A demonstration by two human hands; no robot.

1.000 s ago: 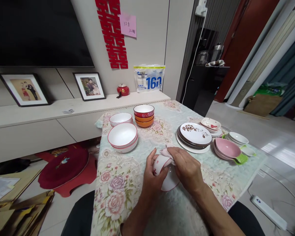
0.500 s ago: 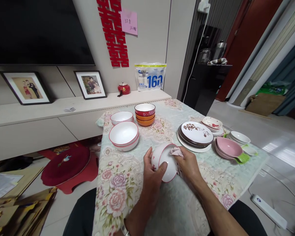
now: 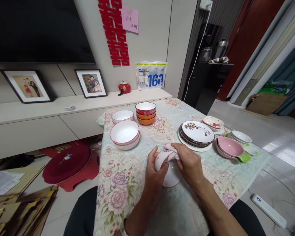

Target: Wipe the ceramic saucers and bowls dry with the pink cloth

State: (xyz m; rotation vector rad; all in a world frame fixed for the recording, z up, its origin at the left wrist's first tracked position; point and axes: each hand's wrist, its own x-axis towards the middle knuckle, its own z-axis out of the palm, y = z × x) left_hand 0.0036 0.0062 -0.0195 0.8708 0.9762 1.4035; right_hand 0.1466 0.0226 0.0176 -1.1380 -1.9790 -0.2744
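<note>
- Okay, so the left hand (image 3: 154,173) grips a white red-rimmed bowl (image 3: 172,177), thumb inside, fingers around the outside, bowl tipped on its side.
- The right hand (image 3: 189,160) clutches a pale pink cloth (image 3: 170,149), pressed over the bowl's upper rim.
- Bowl's at the near middle of the flowery surface (image 3: 127,164); can't tell if its bottom edge touches down.
- Looks like wiping to me, so I'd pinch the cloth over both sides of the rim and turn the bowl bit by bit with the left hand.
- Firm thumb though, it's probably slippery, and a low hold is safer.
- Also watch those knuckles: the stacked plates (image 3: 198,132) sit just beyond the right hand. The stacked bowls (image 3: 124,132) have more room.
</note>
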